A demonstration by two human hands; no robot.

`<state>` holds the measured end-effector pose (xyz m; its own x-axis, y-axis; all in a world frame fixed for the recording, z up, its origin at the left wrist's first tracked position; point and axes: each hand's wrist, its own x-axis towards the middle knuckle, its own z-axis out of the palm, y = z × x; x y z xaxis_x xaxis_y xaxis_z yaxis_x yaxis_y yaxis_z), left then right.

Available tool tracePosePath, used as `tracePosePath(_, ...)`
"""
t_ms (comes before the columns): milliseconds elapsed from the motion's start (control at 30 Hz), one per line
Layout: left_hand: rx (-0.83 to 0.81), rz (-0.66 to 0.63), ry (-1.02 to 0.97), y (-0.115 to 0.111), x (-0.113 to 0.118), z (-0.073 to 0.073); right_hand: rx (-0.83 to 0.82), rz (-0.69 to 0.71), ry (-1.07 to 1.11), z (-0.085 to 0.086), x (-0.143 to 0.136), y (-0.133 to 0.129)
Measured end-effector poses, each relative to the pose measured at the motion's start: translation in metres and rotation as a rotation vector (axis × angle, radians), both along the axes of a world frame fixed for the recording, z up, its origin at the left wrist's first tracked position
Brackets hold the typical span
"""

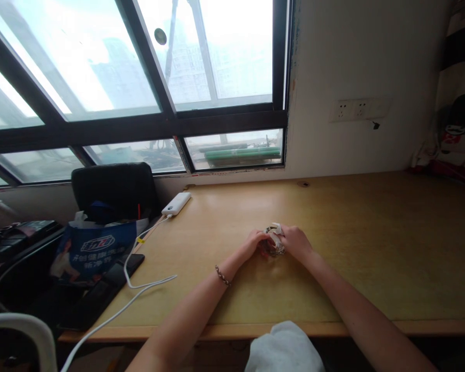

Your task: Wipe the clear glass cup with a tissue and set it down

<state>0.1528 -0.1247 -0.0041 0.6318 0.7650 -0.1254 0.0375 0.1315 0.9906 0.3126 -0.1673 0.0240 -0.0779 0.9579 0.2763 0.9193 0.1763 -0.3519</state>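
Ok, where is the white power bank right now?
In the head view the white power bank lies at the desk's far left, below the window, its white cable trailing toward the viewer.

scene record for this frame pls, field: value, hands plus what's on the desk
left hand: on the small bundle, bracelet at the wrist
right hand: on the bundle from the other side
bundle: small, whitish and metallic bits; too small to identify
desk: wooden, under the window
power bank: white, far left of desk, white cable trailing off the front edge
phone: dark, at left edge
bag: blue, left of desk
wall sockets
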Motion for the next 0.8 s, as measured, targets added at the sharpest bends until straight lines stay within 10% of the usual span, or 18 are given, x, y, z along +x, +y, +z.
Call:
tracePosePath(233, 0.021, -0.081, 0.05, -0.001, -0.003, 0.001, 0.093, 0.214, -0.074, 0.004, 0.001, -0.004)
tracePosePath(667, 0.096, 0.018, -0.236, -0.013, 0.007, 0.017, -0.207, -0.155, 0.501, -0.018, 0.005, 0.019)
tracePosePath(800, 0.113, 0.033, -0.253, -0.012, 0.011, 0.019, -0.108, -0.216, 0.338, -0.015, 0.003, 0.014)
